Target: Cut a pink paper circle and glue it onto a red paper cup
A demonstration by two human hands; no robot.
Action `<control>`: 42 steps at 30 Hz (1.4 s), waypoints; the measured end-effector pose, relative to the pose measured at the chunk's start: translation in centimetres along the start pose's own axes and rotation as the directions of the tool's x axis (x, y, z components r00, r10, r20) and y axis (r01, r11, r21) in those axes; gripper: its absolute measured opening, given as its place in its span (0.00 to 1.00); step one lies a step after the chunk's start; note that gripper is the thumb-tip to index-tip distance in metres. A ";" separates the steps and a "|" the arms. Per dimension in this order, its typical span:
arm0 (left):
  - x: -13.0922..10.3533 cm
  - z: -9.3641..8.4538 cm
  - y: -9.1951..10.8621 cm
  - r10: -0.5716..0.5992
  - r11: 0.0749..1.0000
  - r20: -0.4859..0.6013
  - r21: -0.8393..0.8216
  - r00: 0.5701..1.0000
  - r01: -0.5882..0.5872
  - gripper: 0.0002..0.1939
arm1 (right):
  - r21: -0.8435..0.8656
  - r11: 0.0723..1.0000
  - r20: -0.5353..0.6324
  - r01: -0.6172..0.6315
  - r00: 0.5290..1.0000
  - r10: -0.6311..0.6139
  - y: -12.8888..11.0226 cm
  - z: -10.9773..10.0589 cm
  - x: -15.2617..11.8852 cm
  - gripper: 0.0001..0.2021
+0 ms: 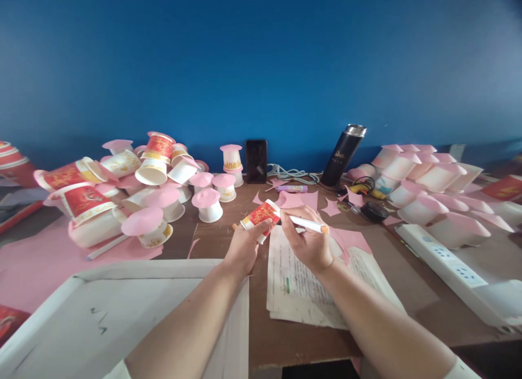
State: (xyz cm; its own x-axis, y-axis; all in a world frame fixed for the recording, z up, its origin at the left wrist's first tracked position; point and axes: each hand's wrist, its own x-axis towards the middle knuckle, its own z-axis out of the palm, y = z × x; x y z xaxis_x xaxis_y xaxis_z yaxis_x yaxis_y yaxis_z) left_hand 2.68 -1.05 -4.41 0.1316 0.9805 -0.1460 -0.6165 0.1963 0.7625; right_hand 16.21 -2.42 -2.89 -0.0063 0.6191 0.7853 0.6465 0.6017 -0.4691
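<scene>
My left hand (246, 243) is wrapped round a red paper cup (261, 216) with gold print, tilted on its side above the table. Between the fingers of my right hand (305, 237) is a white marker pen (308, 223) with an orange end that points right. That hand is close against the cup's right end; whether the pen's tip touches the cup is hidden by my fingers. Below my right hand lie printed paper sheets (293, 281), with pink paper pieces (350, 238) partly over them.
Paper cups topped with pink discs (207, 198) crowd the left, and cups with angular pink tops (432, 207) the right. A black flask (342, 156), a phone (256, 161) and a purple tube (292, 188) stand or lie behind. A white tray (150, 267) and power strip (444, 265) flank my arms.
</scene>
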 end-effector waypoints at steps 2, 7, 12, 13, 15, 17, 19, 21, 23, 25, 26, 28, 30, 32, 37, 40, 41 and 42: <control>0.0 0.0 0.0 -0.001 1.000 -0.005 -0.008 1.000 0.001 0.13 | 0.000 1.000 0.004 -0.002 1.000 0.002 0.0 0.0 0.0 0.04; 0.0 0.0 0.2 -0.031 0.999 -0.024 -0.034 0.999 0.030 0.12 | 0.002 1.000 0.007 0.000 1.000 0.000 0.1 0.1 -0.2 0.04; 0.0 0.0 0.3 -0.050 0.998 -0.050 -0.050 0.997 0.048 0.12 | 0.003 1.000 0.017 -0.014 1.000 0.014 0.1 0.1 -0.3 0.04; 0.0 0.1 0.3 -0.054 0.997 -0.053 -0.051 0.997 0.051 0.12 | 0.001 1.000 0.018 -0.015 1.000 0.015 0.1 0.1 -0.3 0.04; -0.1 0.1 0.4 -0.064 0.996 -0.060 -0.060 0.996 0.060 0.11 | -0.004 1.000 0.023 -0.019 1.000 0.019 0.1 0.1 -0.3 0.04; -0.1 0.2 0.4 -0.070 0.995 -0.066 -0.080 0.995 0.065 0.10 | -0.008 1.000 0.028 -0.020 0.999 0.021 0.1 0.1 -0.3 0.04; 0.0 0.2 0.4 -0.073 0.993 -0.068 -0.095 0.995 0.067 0.10 | -0.006 1.000 0.031 -0.019 0.999 0.019 0.2 0.1 -0.3 0.04; 0.0 0.2 0.4 -0.079 0.992 -0.061 -0.103 0.995 0.072 0.09 | -0.003 1.000 0.026 -0.018 0.999 0.018 0.2 0.2 -0.3 0.04; 0.1 0.2 0.3 -0.085 0.991 -0.052 -0.110 0.995 0.078 0.09 | 0.000 1.000 0.023 -0.020 1.000 0.020 0.2 0.2 -0.3 0.04; 0.1 0.2 0.3 -0.090 0.990 -0.046 -0.117 0.995 0.084 0.10 | 0.002 1.000 0.025 -0.027 0.999 0.027 0.2 0.2 -0.3 0.04; 0.1 0.2 0.3 -0.090 0.989 -0.045 -0.119 0.995 0.084 0.10 | 0.004 1.000 0.028 -0.031 0.999 0.031 0.1 0.2 -0.3 0.04; 0.0 0.2 0.4 -0.088 0.989 -0.043 -0.122 0.995 0.082 0.09 | 0.018 0.999 0.032 -0.034 0.999 0.034 0.1 0.1 -0.3 0.04; 0.1 0.2 0.4 -0.088 0.988 -0.043 -0.130 0.995 0.081 0.09 | 0.044 0.998 0.022 -0.033 0.999 0.033 0.0 0.2 -0.3 0.04; 0.1 0.1 0.4 -0.095 0.985 -0.053 -0.146 0.994 0.087 0.10 | 0.095 0.993 -0.016 -0.065 0.998 0.067 0.1 0.3 -0.3 0.05; 0.5 -0.3 0.3 -0.109 0.974 -0.076 -0.208 0.991 0.091 0.12 | 0.345 0.882 -0.053 -0.321 0.932 0.360 1.6 1.1 -0.4 0.11; 0.5 -0.3 0.4 -0.131 0.967 -0.035 -0.224 0.991 0.120 0.14 | 0.413 0.804 0.009 -0.427 0.885 0.465 2.7 1.6 -0.3 0.13; 0.5 -0.3 0.4 -0.136 0.964 -0.017 -0.232 0.991 0.128 0.14 | 0.446 0.762 0.053 -0.469 0.864 0.501 2.8 1.7 -0.3 0.15; 0.5 -0.2 0.5 -0.135 0.960 -0.003 -0.249 0.991 0.130 0.14 | 0.484 0.708 0.109 -0.515 0.838 0.535 2.8 1.9 -0.3 0.16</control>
State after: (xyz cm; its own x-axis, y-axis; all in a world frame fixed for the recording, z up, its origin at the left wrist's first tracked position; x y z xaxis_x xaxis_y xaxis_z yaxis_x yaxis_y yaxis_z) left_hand 2.28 -0.51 -4.25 0.2112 0.9450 -0.2499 -0.7676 0.3186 0.5561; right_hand 16.59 0.03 -5.14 0.2576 0.8954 0.3632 0.0915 0.3515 -0.9317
